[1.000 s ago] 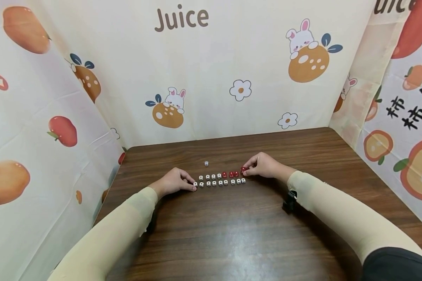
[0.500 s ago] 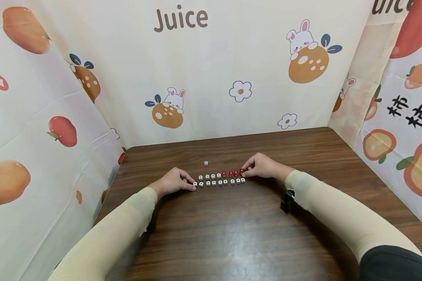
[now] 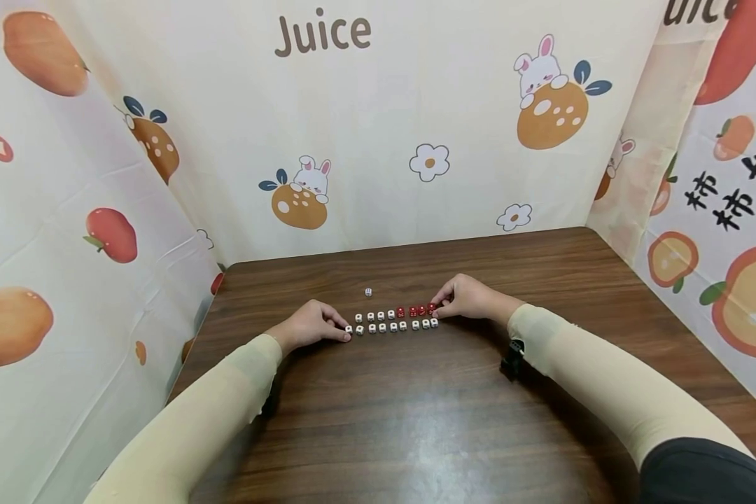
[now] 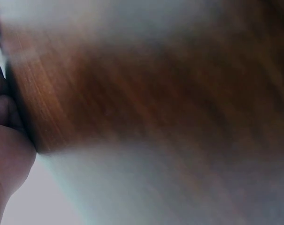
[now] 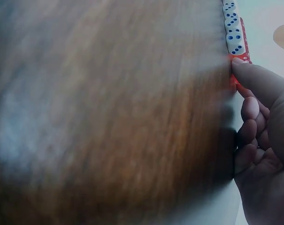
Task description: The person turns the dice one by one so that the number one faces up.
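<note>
Two rows of small dice run across the brown table. My left hand point(image 3: 311, 325) pinches the white die point(image 3: 349, 329) at the left end of the front row, between thumb and index finger. That front row is all white dice point(image 3: 393, 327). Behind it, the back row has white dice point(image 3: 381, 316) on the left and red dice point(image 3: 412, 311) on the right. My right hand point(image 3: 469, 295) holds the rightmost red die point(image 3: 432, 308) of the back row at its fingertips. In the right wrist view the thumb presses against this red die point(image 5: 233, 80), partly covering it.
A single white die point(image 3: 368, 292) lies apart, behind the back row. The wooden table point(image 3: 384, 413) ends at a patterned fabric backdrop point(image 3: 378, 140), with more printed fabric on both sides. A black wrist device point(image 3: 512, 359) shows under the right forearm.
My right hand has moved slightly left and down, bringing its red die closer in line with the other red dice of the back row. My left hand stays at its white die.
</note>
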Demonstrator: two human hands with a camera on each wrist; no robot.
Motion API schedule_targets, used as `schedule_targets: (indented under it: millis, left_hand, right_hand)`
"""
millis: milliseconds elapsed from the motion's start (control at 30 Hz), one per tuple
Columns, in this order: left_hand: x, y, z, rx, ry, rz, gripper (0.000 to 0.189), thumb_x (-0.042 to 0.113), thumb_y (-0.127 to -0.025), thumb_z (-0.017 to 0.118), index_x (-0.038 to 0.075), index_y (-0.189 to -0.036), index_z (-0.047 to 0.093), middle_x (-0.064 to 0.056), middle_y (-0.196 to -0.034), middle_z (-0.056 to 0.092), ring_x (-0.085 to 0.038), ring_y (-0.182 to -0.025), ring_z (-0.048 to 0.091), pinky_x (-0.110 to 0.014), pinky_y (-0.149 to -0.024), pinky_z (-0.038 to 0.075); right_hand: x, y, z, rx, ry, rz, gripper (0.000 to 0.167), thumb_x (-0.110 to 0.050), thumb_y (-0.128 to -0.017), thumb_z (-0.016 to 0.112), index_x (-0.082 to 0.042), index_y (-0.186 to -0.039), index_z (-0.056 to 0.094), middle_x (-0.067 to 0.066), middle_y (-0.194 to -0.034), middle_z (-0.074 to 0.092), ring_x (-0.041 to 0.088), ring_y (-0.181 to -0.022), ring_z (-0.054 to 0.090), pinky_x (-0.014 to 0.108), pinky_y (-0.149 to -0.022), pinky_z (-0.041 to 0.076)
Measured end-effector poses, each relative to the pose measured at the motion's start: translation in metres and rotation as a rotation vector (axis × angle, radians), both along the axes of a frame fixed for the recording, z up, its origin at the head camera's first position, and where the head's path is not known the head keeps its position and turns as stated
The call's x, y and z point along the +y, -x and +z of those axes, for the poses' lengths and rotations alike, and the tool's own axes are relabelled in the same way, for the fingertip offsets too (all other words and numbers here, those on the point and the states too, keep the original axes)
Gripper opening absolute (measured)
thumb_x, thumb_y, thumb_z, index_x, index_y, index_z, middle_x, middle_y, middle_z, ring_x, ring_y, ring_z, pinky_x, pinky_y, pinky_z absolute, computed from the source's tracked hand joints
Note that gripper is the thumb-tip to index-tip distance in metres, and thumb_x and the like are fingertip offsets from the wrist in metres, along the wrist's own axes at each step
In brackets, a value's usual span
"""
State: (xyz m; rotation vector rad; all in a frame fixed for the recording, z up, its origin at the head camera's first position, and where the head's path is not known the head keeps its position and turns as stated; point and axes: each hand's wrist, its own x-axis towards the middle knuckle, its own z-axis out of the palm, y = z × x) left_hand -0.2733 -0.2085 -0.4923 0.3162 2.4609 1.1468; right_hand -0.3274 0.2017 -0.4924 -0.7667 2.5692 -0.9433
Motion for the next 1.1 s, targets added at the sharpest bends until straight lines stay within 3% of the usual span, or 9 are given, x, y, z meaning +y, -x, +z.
schedule_targets:
  millis: [467,633,867,1100]
  left_hand:
    - [-0.004,0.002,0.002,-0.05,-0.03,-0.017,0.032,0.023,-0.091,0.098,0.009,-0.118,0.089,0.008,-0.073,0.062,-0.008,-0.072,0.053,-0.025,-0.069,0.044]
    - [-0.008,0.003,0.005,-0.079,-0.052,-0.017,0.031,0.029,-0.094,0.095,0.01,-0.118,0.089,0.009,-0.082,0.07,-0.01,-0.075,0.053,-0.026,-0.069,0.046]
    - [-0.004,0.01,0.013,-0.177,-0.117,0.09,0.032,0.034,-0.103,0.086,0.007,-0.12,0.088,0.007,-0.07,0.057,-0.008,-0.056,0.042,-0.026,-0.054,0.038]
    - [0.02,0.021,0.022,-0.086,-0.073,0.205,0.033,0.039,-0.105,0.083,0.009,-0.12,0.088,0.0,-0.077,0.064,-0.01,-0.056,0.049,-0.027,-0.056,0.043]
  right_hand:
    - [0.0,0.0,0.0,-0.018,0.021,0.019,0.016,-0.019,-0.094,0.093,-0.01,-0.107,0.092,-0.01,-0.064,0.059,0.006,-0.063,0.05,0.025,-0.066,0.043]
    - [-0.001,0.0,0.0,-0.008,0.019,0.017,0.016,-0.02,-0.094,0.093,-0.011,-0.106,0.092,-0.01,-0.063,0.059,0.006,-0.062,0.05,0.024,-0.066,0.043]
    - [-0.001,0.0,0.003,-0.009,0.011,0.011,0.016,-0.019,-0.094,0.094,-0.01,-0.107,0.092,-0.01,-0.063,0.059,0.005,-0.062,0.05,0.023,-0.066,0.043]
    - [0.002,-0.002,0.004,-0.011,0.018,0.012,0.016,-0.019,-0.094,0.093,-0.01,-0.107,0.092,-0.011,-0.061,0.057,0.005,-0.06,0.048,0.023,-0.065,0.042]
